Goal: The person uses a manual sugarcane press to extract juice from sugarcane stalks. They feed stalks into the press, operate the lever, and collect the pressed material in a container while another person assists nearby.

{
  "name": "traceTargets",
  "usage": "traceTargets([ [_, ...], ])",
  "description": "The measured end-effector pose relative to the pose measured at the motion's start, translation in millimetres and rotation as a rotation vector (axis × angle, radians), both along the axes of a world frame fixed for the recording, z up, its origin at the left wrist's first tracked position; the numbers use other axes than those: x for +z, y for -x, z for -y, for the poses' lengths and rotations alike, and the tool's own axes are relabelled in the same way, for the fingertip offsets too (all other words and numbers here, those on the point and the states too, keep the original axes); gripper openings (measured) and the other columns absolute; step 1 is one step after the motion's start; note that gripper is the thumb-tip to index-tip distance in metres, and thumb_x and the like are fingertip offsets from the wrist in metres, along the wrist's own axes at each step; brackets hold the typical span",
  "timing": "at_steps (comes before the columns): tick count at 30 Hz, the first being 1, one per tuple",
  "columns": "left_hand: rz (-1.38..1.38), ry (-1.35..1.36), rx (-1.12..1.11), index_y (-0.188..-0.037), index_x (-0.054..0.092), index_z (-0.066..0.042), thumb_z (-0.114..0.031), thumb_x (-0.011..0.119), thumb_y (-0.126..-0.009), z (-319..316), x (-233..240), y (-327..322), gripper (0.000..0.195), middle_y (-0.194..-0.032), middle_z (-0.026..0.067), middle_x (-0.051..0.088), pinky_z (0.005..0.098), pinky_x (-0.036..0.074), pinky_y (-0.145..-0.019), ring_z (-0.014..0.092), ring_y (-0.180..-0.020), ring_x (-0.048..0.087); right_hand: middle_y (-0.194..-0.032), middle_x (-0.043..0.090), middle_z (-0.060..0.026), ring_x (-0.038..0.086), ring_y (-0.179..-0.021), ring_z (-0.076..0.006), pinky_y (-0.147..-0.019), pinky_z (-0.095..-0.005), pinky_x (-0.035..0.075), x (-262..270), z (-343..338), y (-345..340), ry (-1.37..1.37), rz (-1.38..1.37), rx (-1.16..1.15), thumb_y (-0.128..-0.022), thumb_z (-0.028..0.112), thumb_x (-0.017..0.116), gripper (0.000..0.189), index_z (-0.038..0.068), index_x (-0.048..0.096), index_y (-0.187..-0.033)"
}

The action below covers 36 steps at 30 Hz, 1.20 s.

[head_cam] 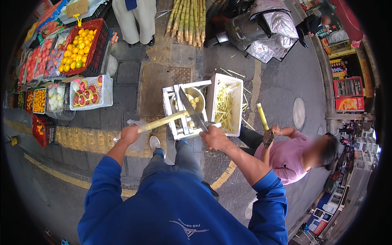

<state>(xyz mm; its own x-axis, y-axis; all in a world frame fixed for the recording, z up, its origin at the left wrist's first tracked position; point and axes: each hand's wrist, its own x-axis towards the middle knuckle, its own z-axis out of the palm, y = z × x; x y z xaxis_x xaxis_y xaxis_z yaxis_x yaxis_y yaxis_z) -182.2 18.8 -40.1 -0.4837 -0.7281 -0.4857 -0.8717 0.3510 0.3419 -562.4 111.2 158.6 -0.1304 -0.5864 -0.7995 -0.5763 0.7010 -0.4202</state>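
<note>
My left hand point(130, 134) grips the lower end of a peeled sugarcane stalk point(167, 120), with a clear plastic bag point(139, 123) around that end. The stalk's far end lies over a metal frame stand point(180, 122). In my right hand point(214, 137) is the handle of a large knife point(190, 107). Its long blade points away from me and crosses the stalk's far end; whether they touch, I cannot tell. Beneath the blade, a round metal pot point(200, 99) sits within the stand and holds cut cane pieces point(193, 100).
Right of the stand is a white foam box point(240, 107) of cane peelings point(225, 107). A co-worker point(283, 156) at right holds another cane stalk point(262, 117). Unpeeled canes point(187, 23) stand ahead near a scooter point(245, 29). Fruit crates point(91, 56) line the left.
</note>
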Motion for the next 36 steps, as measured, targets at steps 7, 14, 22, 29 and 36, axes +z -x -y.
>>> traceTargets([
  [7, 0.013, 0.012, -0.025, -0.094, 0.068, -0.008, -0.022, 0.066, -0.079, 14, -15, 15, 0.021, -0.089, 0.0194, 0.070, 0.0492, 0.053, -0.078, 0.039, -0.086, 0.067, -0.063, 0.063, -0.0231, 0.064, -0.052, -0.0353, -0.054, -0.0447, 0.052, -1, 0, -1, 0.003, -0.057, 0.018, -0.092, 0.031, 0.057, 0.041, -0.008, 0.061, -0.083],
  [14, -0.069, 0.060, -0.049, -0.085, 0.069, -0.005, -0.018, 0.065, -0.077, 10, -31, 14, 0.016, -0.087, 0.0194, 0.070, 0.0482, 0.054, -0.075, 0.038, -0.080, 0.068, -0.088, 0.067, -0.0303, 0.064, -0.089, -0.0481, -0.079, -0.0555, 0.050, -145, -107, -50, 0.222, -0.268, -0.081, -0.095, 0.041, 0.056, 0.044, -0.001, 0.059, -0.108],
  [22, -0.042, 0.207, -0.082, -0.079, 0.069, -0.004, -0.015, 0.062, -0.077, -26, -18, 0, 0.014, -0.083, 0.0182, 0.069, 0.0448, 0.056, -0.072, 0.034, -0.076, 0.069, -0.091, 0.066, -0.0303, 0.063, -0.092, -0.0485, -0.081, -0.0541, 0.049, -85, -83, -35, 0.180, -0.259, -0.082, -0.093, 0.040, 0.058, 0.043, -0.002, 0.059, -0.104],
  [29, -0.037, 0.243, -0.084, -0.077, 0.070, -0.003, -0.012, 0.059, -0.076, -35, -33, 28, 0.014, -0.081, 0.0188, 0.069, 0.0446, 0.056, -0.071, 0.033, -0.077, 0.069, -0.088, 0.067, -0.0301, 0.064, -0.089, -0.0487, -0.079, -0.0540, 0.050, -92, -77, -20, 0.216, -0.242, -0.013, -0.094, 0.037, 0.058, 0.040, -0.002, 0.061, -0.101],
  [36, -0.015, 0.289, -0.096, -0.076, 0.071, -0.002, -0.011, 0.060, -0.075, -39, -38, 25, 0.014, -0.082, 0.0188, 0.069, 0.0439, 0.056, -0.070, 0.033, -0.077, 0.069, -0.086, 0.066, -0.0325, 0.064, -0.086, -0.0512, -0.079, -0.0560, 0.051, -145, -108, -62, 0.223, -0.305, -0.164, -0.092, 0.037, 0.060, 0.041, -0.004, 0.059, -0.100],
])
